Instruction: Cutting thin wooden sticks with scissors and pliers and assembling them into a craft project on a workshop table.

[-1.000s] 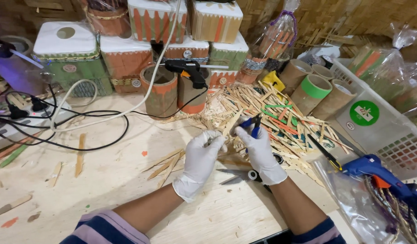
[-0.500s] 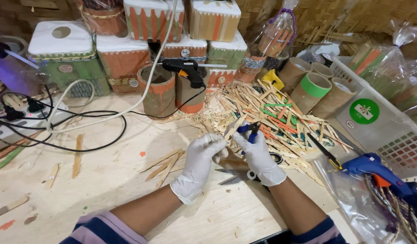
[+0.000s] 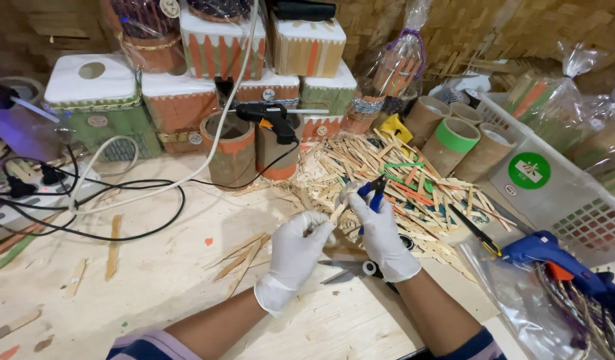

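Both my hands wear white gloves. My left hand (image 3: 295, 252) pinches a thin wooden stick (image 3: 337, 213) that points up and to the right. My right hand (image 3: 382, 235) grips blue-handled cutting pliers (image 3: 372, 192), whose jaws sit at the stick's upper end. Behind the hands lies a big pile of wooden sticks (image 3: 387, 175), some painted green or orange. A few cut sticks (image 3: 241, 256) lie on the table left of my left hand. Scissors (image 3: 351, 269) lie on the table below my hands.
A black glue gun (image 3: 271, 116) rests on cardboard tubes (image 3: 229, 149). Decorated boxes (image 3: 214, 47) stack along the back. Black and white cables (image 3: 87, 200) cross the left. A blue glue gun (image 3: 544, 250) and a white basket (image 3: 554, 193) are at the right.
My hands have shifted slightly left and closer together. The pliers moved down onto the end of the stick held by my left hand.
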